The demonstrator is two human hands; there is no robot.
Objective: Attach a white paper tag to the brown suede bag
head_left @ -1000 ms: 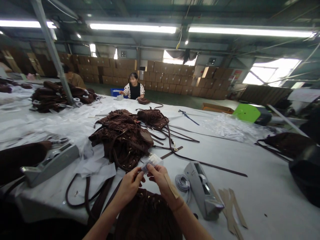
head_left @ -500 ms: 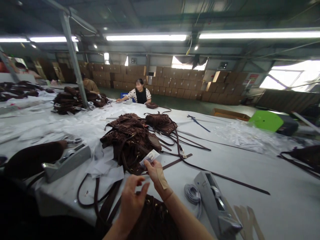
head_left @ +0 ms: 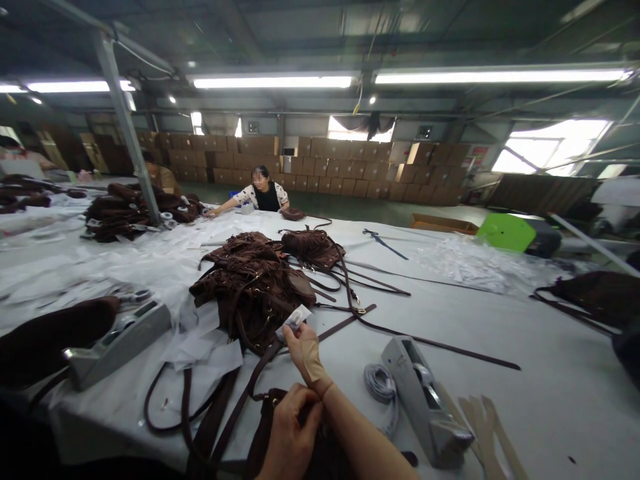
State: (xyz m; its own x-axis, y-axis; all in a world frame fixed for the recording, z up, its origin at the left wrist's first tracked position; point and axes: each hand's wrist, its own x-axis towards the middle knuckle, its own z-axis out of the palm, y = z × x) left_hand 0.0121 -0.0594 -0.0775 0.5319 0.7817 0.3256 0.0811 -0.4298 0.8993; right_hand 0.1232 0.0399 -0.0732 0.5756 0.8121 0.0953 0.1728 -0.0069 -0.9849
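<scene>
My right hand (head_left: 301, 347), with a beige patch across its wrist, pinches a small clear-and-white packet (head_left: 295, 321) in front of the brown bag pile (head_left: 250, 287). Below it, my left hand (head_left: 295, 427) has its fingers curled together, right by the right wrist and over a dark brown bag (head_left: 265, 417). Whatever lies between those left fingers, if anything, is hidden. The near bag is partly covered by both forearms. White paper sheets (head_left: 215, 350) lie left of the hands, beside looped brown straps (head_left: 187, 407).
A grey tape dispenser (head_left: 425, 400) stands to the right, with a coil of grey cord (head_left: 379, 381) and beige strips (head_left: 483, 427). Another dispenser (head_left: 120, 347) is at left. Long straps (head_left: 440, 343) cross the table. Plastic bags (head_left: 465, 267) heap at far right. A person (head_left: 265, 193) works opposite.
My left hand has moved right and down to the right wrist, its fingers closing from a spread pose. My right hand still holds the packet. The view has turned slightly right.
</scene>
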